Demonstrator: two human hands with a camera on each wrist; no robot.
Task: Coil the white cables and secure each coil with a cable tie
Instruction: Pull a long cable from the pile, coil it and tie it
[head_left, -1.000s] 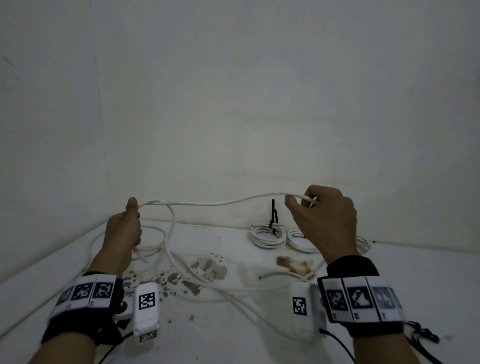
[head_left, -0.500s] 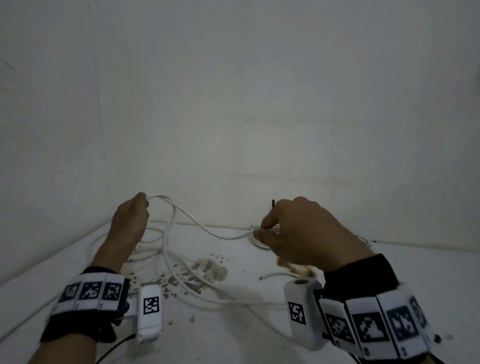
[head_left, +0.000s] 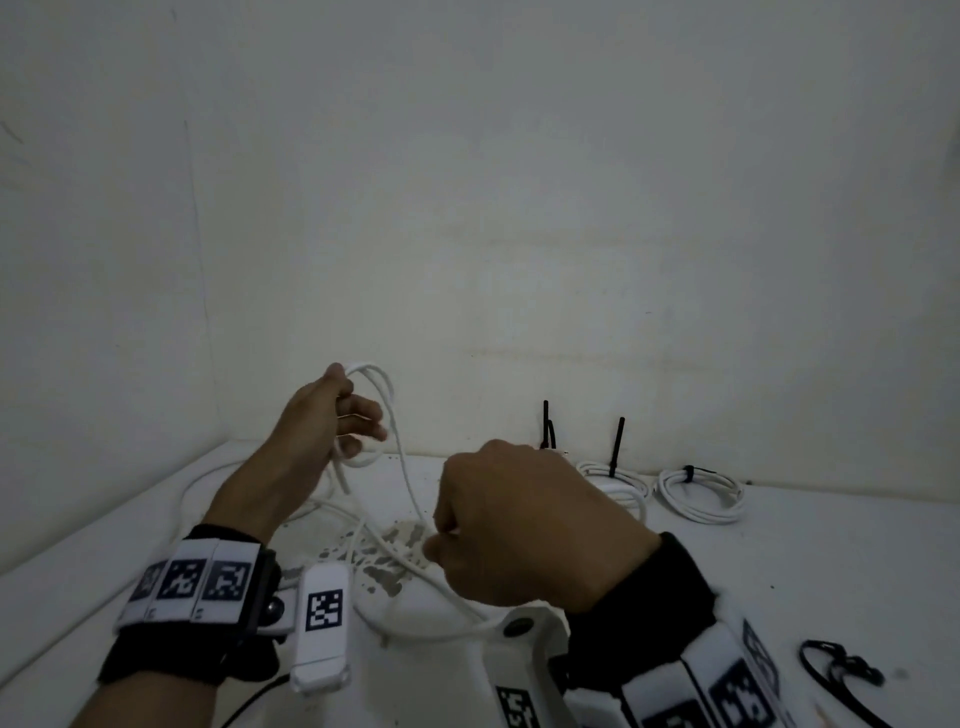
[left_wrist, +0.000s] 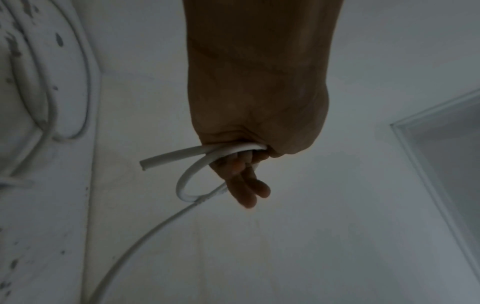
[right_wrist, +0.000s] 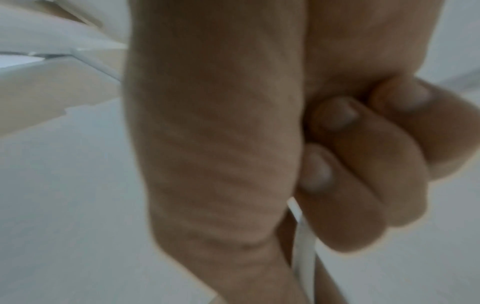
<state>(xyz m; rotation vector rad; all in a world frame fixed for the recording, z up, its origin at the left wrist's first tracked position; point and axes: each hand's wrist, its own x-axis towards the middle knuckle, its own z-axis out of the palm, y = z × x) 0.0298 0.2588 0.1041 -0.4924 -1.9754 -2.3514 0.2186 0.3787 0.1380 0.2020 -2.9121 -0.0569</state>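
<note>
We keep our left hand (head_left: 322, 421) raised with its grip holding the first loops of the white cable (head_left: 400, 467), right hand (head_left: 519, 525) pinching the slack nearer us, probably to feed another loop.

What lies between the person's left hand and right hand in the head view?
In the head view a single run of the white cable slopes from the raised left hand down to the right hand, above the stained tabletop.

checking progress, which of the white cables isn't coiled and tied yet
The loose cable held by the left hand and right hand; the back coils already wear black ties.
</note>
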